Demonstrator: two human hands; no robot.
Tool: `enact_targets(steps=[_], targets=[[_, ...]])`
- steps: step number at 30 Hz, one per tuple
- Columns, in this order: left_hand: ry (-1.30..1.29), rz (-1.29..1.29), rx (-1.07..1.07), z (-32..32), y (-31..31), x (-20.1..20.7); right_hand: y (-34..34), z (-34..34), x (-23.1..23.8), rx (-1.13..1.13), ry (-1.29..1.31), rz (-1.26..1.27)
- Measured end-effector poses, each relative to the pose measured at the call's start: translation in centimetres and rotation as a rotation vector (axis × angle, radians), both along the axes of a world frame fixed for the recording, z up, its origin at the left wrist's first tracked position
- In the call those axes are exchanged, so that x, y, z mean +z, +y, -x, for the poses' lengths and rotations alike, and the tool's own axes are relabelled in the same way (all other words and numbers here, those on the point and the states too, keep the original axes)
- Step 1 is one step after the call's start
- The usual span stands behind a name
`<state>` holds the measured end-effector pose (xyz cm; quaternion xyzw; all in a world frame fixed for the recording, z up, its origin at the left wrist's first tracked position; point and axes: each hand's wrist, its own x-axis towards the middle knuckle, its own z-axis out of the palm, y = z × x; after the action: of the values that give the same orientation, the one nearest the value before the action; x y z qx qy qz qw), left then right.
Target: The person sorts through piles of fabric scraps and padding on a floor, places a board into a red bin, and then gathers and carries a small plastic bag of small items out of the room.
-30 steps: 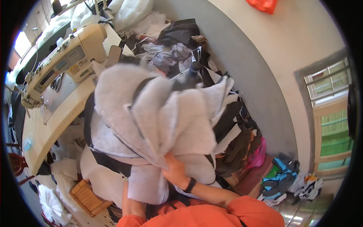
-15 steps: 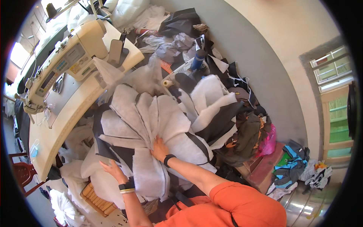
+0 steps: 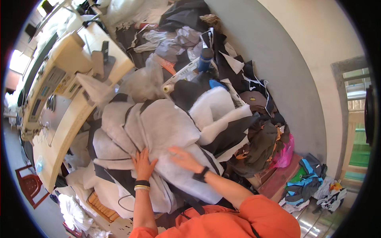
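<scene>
The right hand (image 3: 184, 159) is slightly blurred. White padding (image 3: 212, 105) partly hides the basket (image 3: 185, 72); the round picture edge cuts off the window (image 3: 356, 88).

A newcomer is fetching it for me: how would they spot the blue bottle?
From the sewing machine at the left, look right, beyond the pale padded fabric, to the white basket. The bottle stands by its far rim. Unlike the low, brighter-blue piece lying nearer, it is a tall cylinder with a dark top.
</scene>
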<state>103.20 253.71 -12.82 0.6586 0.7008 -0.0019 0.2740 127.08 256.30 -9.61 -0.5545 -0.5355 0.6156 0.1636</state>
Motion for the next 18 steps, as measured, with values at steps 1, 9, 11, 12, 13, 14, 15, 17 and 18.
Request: enact_targets(steps=[1,9,11,12,13,14,15,17,18], targets=[[0.009,0.025,-0.006,0.2,-0.3,-0.5,0.7,-3.7,1.7,-0.208,0.041,0.128],[0.113,0.224,-0.082,0.5,-0.2,-2.6,-3.0,-27.4,-6.3,-0.837,-0.815,-0.198],[0.118,0.243,-0.128,0.4,0.0,-3.2,-1.0,-28.8,-9.0,-0.783,-0.458,-0.291],[0.133,0.239,-0.123,0.0,0.4,-3.2,-0.4,-28.7,-11.4,-0.778,-0.425,-0.222],[0.147,0.237,-0.121,-0.3,0.7,-3.2,0.2,-27.7,-13.4,-0.775,-0.392,-0.151],[0.158,0.227,-0.12,-0.2,0.5,-3.3,1.6,-25.3,-13.3,-0.745,-0.446,-0.165],[0.16,0.231,-0.134,0.2,0.1,-3.5,3.0,-22.2,-12.0,-0.714,-0.501,-0.179],[0.2,0.212,-0.132,0.7,-0.2,-3.9,4.8,-17.5,-10.1,-0.691,-0.684,0.033],[0.198,0.201,-0.147,0.4,0.1,-4.2,4.7,-15.8,-10.7,-0.649,-0.651,-0.013]])
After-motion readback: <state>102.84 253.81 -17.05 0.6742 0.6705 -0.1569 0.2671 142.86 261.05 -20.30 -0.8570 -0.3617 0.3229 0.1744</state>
